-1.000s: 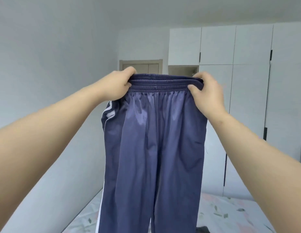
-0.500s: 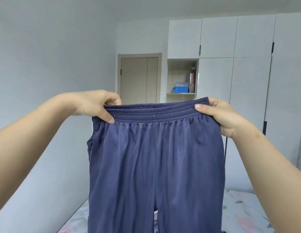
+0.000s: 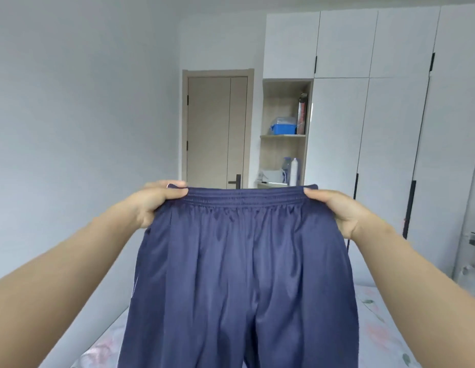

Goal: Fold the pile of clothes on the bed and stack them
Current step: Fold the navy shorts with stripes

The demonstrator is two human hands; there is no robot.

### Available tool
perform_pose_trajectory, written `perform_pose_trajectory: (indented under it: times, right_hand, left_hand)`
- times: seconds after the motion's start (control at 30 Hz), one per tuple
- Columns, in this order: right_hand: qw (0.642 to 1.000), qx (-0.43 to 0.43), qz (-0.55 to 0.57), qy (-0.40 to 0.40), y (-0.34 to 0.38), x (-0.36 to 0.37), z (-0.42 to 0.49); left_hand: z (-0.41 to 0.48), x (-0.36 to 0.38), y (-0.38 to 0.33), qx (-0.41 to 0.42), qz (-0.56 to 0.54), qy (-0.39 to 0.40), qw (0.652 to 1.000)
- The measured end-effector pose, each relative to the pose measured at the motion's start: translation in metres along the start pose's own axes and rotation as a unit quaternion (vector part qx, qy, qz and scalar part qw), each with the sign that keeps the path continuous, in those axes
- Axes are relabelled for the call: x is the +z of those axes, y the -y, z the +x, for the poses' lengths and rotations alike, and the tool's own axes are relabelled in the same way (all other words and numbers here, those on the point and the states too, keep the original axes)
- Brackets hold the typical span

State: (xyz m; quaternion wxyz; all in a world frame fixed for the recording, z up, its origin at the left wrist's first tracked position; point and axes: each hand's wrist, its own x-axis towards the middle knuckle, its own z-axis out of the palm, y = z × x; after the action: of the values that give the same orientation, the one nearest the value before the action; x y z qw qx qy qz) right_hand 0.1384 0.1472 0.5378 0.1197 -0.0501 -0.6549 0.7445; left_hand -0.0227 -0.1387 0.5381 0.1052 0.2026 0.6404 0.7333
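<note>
I hold a pair of navy trousers [image 3: 241, 274] up in front of me by the elastic waistband [image 3: 244, 197], stretched level between my two hands. My left hand [image 3: 154, 205] pinches the left end of the band, thumb lying across the front of the fabric and fingers curled behind it. My right hand [image 3: 337, 211] grips the right end the same way, thumb on the near side. The legs hang straight down and run out of view at the bottom; a thin white stripe [image 3: 134, 289] shows along the left seam. Below and beyond the trousers lies the bed [image 3: 377, 338] with its pale floral sheet, visible on both sides of the cloth. Far across the room stand a beige door [image 3: 216, 131], an open shelf niche [image 3: 284, 134] holding a blue box [image 3: 283, 128], and white wardrobe doors [image 3: 390, 115] to the right.
</note>
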Motion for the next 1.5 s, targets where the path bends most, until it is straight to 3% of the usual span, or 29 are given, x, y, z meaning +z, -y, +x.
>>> perform_pose_trajectory:
  times: [0.1,0.17,0.27,0.53,0.67,0.77,0.83,0.9,1.0,1.1,1.17,1.23,1.3,1.37,1.5]
  right_hand:
    - [0.997,0.002,0.022,-0.069,-0.016,0.014,0.004]
    - [0.991,-0.040,0.064,-0.108,-0.023,0.028,0.006]
    - [0.987,-0.084,0.028,-0.131,-0.034,0.054,0.005]
    - [0.990,-0.109,0.078,0.054,-0.063,0.089,-0.010]
    - [0.984,-0.132,0.089,0.084,-0.064,0.088,-0.012]
    - [0.987,-0.155,0.048,0.003,-0.062,0.086,-0.011]
    - [0.975,-0.192,-0.053,-0.097,-0.060,0.077,-0.006]
    - [0.958,-0.209,-0.148,-0.130,-0.060,0.066,-0.004]
    - [0.992,-0.121,-0.034,0.002,-0.067,0.054,-0.006]
    - [0.992,-0.050,0.040,0.108,-0.077,0.050,-0.008]
    - [0.995,-0.059,0.010,0.085,-0.080,0.051,-0.009]
    - [0.997,-0.070,-0.008,0.015,-0.080,0.050,-0.006]
    - [0.998,-0.064,-0.023,-0.010,-0.083,0.050,-0.005]
    - [0.998,-0.048,-0.049,0.010,-0.088,0.049,-0.006]
    - [0.992,0.018,-0.097,0.073,-0.103,0.043,-0.012]
  left_hand:
    - [-0.002,0.017,0.015,-0.063,-0.008,-0.086,0.994]
    - [-0.003,0.032,0.021,-0.047,-0.043,-0.086,0.994]
    - [-0.017,0.063,0.025,-0.005,-0.079,-0.063,0.995]
    - [-0.042,0.093,0.037,0.032,-0.064,0.018,0.997]
    - [-0.048,0.094,0.047,0.096,0.019,0.035,0.995]
    - [-0.045,0.086,0.043,0.105,-0.006,0.031,0.994]
    - [-0.044,0.078,0.038,0.091,-0.036,0.038,0.994]
    - [-0.047,0.072,0.034,0.078,-0.066,0.067,0.993]
    - [-0.050,0.066,0.030,0.071,-0.131,0.121,0.981]
    - [-0.048,0.058,0.028,0.067,-0.176,0.150,0.971]
    - [-0.047,0.049,0.032,0.037,-0.135,0.160,0.977]
    - [-0.048,0.040,0.040,-0.038,0.013,0.173,0.984]
    - [-0.049,0.032,0.051,-0.104,0.156,0.217,0.958]
    - [-0.047,0.028,0.058,-0.120,0.210,0.218,0.945]
    - [-0.045,0.020,0.061,-0.104,0.231,0.162,0.954]
